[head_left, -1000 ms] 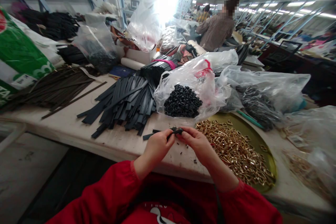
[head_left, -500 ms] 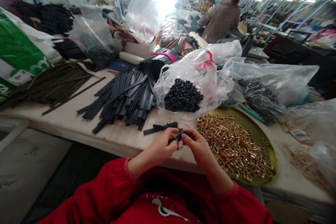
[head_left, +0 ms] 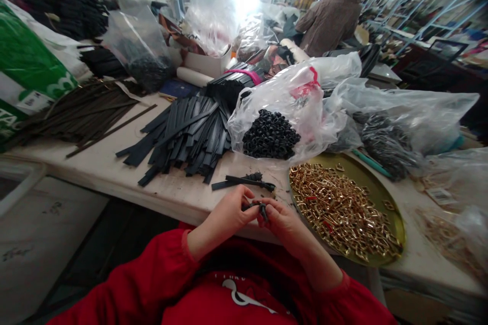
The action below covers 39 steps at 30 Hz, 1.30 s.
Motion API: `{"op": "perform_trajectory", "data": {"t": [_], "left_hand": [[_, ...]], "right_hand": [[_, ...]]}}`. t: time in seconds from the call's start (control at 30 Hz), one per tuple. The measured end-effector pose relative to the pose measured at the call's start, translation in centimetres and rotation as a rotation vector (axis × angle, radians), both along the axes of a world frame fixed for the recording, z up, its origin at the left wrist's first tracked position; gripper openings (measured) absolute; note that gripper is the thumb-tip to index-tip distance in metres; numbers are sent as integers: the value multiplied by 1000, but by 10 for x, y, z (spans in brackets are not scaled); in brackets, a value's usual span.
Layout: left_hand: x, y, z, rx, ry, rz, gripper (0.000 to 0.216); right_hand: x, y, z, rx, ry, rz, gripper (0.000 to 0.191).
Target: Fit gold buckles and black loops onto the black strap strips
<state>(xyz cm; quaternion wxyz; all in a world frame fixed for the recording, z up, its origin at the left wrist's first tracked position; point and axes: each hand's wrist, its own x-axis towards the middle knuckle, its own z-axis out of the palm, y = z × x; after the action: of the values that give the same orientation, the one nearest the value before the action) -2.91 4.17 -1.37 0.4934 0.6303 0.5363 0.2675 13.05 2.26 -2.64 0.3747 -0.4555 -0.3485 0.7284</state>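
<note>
Both hands work a small black strap piece at the worktop [head_left: 114, 172] edge.
Left hand [head_left: 229, 216] and right hand [head_left: 282, 221] pinch the strap piece [head_left: 260, 207] between meeting fingertips.

The buckles [head_left: 343, 208] were shiny gold metal, heaped on a brassy metal tray [head_left: 385, 198]. Beside the tray, thin clear plastic bags [head_left: 297, 96] looked glossy and crinkled. The straps [head_left: 186, 137] left of the tray were matt black, leather-like. The surface [head_left: 114, 172] was pale, scuffed.
</note>
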Motion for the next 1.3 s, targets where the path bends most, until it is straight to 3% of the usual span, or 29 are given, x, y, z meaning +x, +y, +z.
{"op": "perform_trajectory", "data": {"t": [0.1, 0.2, 0.33, 0.5, 0.6, 0.77, 0.9, 1.0, 1.13, 1.3], "left_hand": [[-2, -3, -2, 96, 104, 4, 24], [-4, -7, -2, 86, 97, -42, 25], [-3, -11, 1, -83, -109, -67, 25], [-2, -14, 5, -377, -411, -68, 20], [-4, -14, 4, -466, -475, -64, 23], [-6, -17, -4, -556, -497, -46, 28], [-4, -19, -7, -547, -375, -98, 25], [-6, -19, -3, -450, -261, -184, 25], [-11, -19, 3, -320, -170, -317, 29], [-14, -22, 6, -330, -157, -341, 37]], "right_hand": [[1, -3, -2, -26, 10, 10, 30], [1, -5, -1, 8, 7, 35, 29], [-1, -7, 3, 129, -111, -64, 30], [-2, -4, 4, 337, -459, -227, 23], [3, -4, 3, 395, -577, -90, 18], [10, -7, 8, 345, -587, 162, 12], [14, -10, 20, 560, -744, 313, 4], [16, -10, 28, 614, -776, 423, 4], [17, -10, 29, 598, -772, 483, 7], [18, -11, 26, 572, -702, 486, 7]]}}
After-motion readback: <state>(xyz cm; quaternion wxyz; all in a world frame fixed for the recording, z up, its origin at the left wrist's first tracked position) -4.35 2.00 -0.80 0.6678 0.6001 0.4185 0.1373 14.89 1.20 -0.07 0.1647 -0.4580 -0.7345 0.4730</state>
